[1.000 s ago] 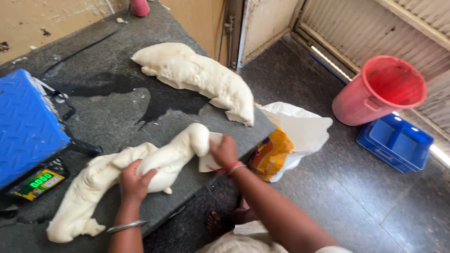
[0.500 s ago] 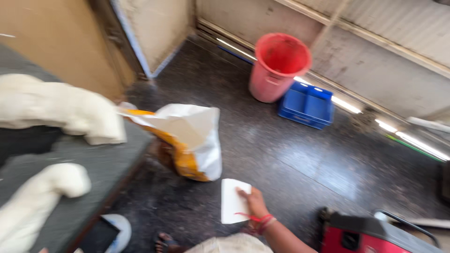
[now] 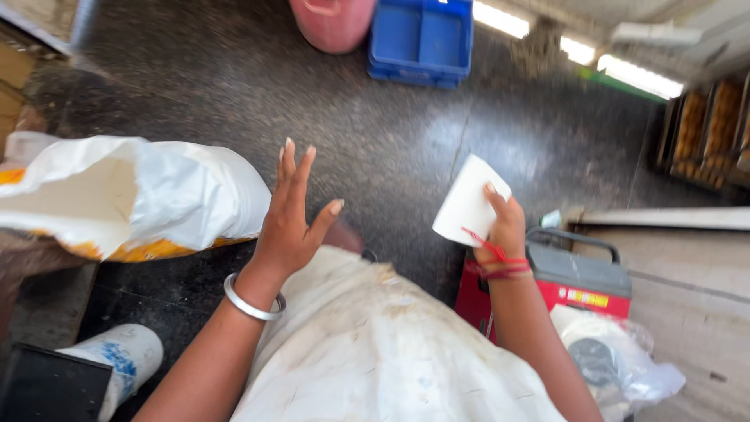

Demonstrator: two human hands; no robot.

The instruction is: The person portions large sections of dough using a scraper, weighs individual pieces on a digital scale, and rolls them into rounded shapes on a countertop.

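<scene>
White flat scraper [image 3: 467, 205] gripped in right hand [image 3: 504, 227], fingers clenched on its edge, above dark floor [image 3: 406, 148]. Left hand [image 3: 289, 223] empty, fingers spread, beside white sack [image 3: 156, 195].

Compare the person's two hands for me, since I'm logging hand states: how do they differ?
The left hand is open, fingers spread, holding nothing; the right hand grips a white flat scraper. The left wrist wears a silver bangle; the right wrist wears red thread. Both are bare and raised above the dark floor.
</scene>
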